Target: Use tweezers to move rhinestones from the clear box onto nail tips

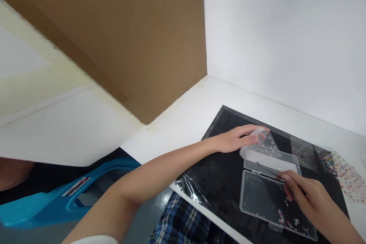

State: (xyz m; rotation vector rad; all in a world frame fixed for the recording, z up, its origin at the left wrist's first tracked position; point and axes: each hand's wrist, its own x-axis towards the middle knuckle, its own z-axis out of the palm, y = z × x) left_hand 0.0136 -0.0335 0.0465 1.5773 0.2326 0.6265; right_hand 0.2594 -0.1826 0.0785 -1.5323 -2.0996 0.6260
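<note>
Two hands work over a black mat (pixel 213 171) lying on a white surface (pixel 183 122). I see my left hand (pixel 234 140) with its grip closed, fingers curled over a curved clear plastic piece (pixel 257 136). That piece sits at the far end of an open clear plastic box (pixel 241 198), whose two halves lie flat on the mat. My right hand (pixel 304 194) has its grip clamped on thin dark tweezers (pixel 268 169), their tips reaching over the box's far half. Tiny sparkling beads (pixel 281 215) lie scattered in the near half. More colored beads (pixel 347 177) spread across the surface past the mat's right edge. A wrinkled plastic sheet (pixel 191 187) shows at the mat's near corner, above my plaid shorts (pixel 183 225). Brown cardboard (pixel 114 26) stands against a white wall (pixel 286 38).
</note>
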